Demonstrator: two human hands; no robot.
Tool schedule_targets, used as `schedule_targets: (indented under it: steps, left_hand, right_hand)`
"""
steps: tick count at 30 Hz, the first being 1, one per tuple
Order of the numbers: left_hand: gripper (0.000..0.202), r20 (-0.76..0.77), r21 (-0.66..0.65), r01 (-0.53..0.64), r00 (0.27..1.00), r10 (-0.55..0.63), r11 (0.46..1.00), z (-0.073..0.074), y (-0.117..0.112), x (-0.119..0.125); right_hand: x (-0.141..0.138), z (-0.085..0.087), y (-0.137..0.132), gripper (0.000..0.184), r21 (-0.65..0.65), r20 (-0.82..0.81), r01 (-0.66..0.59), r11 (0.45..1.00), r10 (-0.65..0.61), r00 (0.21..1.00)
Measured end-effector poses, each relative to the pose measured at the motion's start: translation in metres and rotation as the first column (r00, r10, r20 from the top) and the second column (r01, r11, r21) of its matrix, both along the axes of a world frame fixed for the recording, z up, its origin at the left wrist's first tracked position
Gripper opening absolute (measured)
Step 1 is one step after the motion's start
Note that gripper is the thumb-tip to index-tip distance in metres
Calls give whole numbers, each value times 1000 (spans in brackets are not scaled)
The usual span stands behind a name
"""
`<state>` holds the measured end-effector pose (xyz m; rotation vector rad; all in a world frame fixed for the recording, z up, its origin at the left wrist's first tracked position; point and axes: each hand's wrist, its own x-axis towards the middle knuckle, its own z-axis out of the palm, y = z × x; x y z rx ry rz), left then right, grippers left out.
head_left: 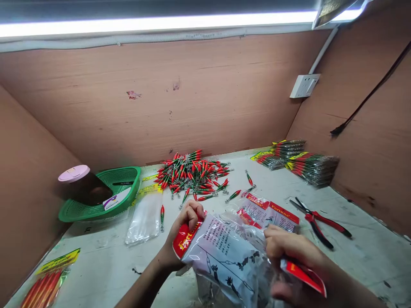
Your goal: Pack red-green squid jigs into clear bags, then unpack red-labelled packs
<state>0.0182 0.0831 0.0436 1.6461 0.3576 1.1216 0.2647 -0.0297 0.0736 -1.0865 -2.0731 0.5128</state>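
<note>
My left hand (183, 233) is closed round the red top end of a clear printed packaging bag (224, 252). My right hand (290, 252) grips the same bag at its other, red-edged end. The bag is held low over the white table (96, 261), close to me. Just behind it lies a stack of similar red-headed bags (268, 211). A pile of red and green fishing lures (192, 173) with metal hooks lies at the middle back of the table, a few loose ones scattered towards my hands.
A green basket (128, 188) with a dark container and pink lid (74, 173) sits at the left. Clear empty bags (146, 216) lie beside it. Red-handled pliers (321, 222) lie at the right. Packed lure stacks (308, 164) sit back right; another pack (48, 280) front left. Brown walls enclose the table.
</note>
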Motion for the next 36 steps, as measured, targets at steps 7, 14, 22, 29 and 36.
schedule_targets:
  steps: [7, 14, 22, 29, 36]
  left_hand:
    - [30, -79, 25, -3, 997, 5, 1000, -3, -3, -6]
    - [30, -195, -34, -169, 968, 160, 985, -8, -9, 9]
    - [20, -488, -42, -756, 586, 647, 653, 14, 116, 13]
    - [25, -457, 65, -952, 238, 857, 299, 63, 209, -55]
    - [26, -326, -24, -913, 393, 860, 408, 70, 166, -93]
  right_hand:
    - [-5, -13, 3, 26, 142, 324, -134, 981, 82, 943]
    - [4, 0, 13, 17, 208, -36, 188, 960, -184, 982]
    - [-45, 17, 189, 27, 11, -92, 419, 908, -417, 904]
    - [-65, 23, 266, 24, 58, 23, 506, 860, -508, 861]
    - [-19, 31, 107, 12, 397, 362, 290, 871, -439, 823]
